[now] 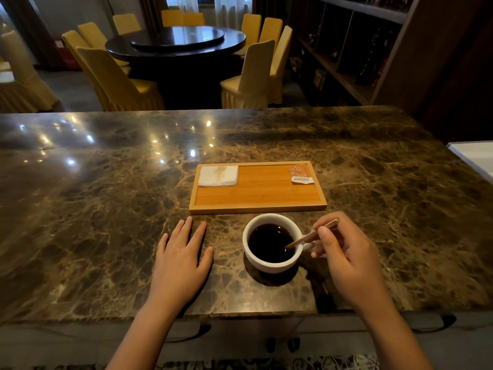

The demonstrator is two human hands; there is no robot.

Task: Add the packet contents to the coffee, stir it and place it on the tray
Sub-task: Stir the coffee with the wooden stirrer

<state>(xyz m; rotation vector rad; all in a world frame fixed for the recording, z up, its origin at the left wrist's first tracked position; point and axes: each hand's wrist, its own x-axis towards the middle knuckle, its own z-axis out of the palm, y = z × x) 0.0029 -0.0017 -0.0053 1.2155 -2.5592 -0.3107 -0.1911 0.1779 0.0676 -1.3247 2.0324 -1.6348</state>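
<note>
A white cup (269,266) of dark coffee stands on the marble counter, just in front of the wooden tray (256,198). My right hand (346,255) pinches a thin wooden stir stick (306,238), whose lower end dips into the coffee at the cup's right side. My left hand (181,260) lies flat on the counter, fingers spread, left of the cup and apart from it. An orange packet (301,174) with a torn edge lies in the tray's far right corner.
A folded white napkin (218,176) lies in the tray's far left corner. The marble counter (106,209) stretches wide to both sides. A white surface (474,156) juts in at the right edge. Beyond the counter stand a round dark table (176,44) and yellow-covered chairs.
</note>
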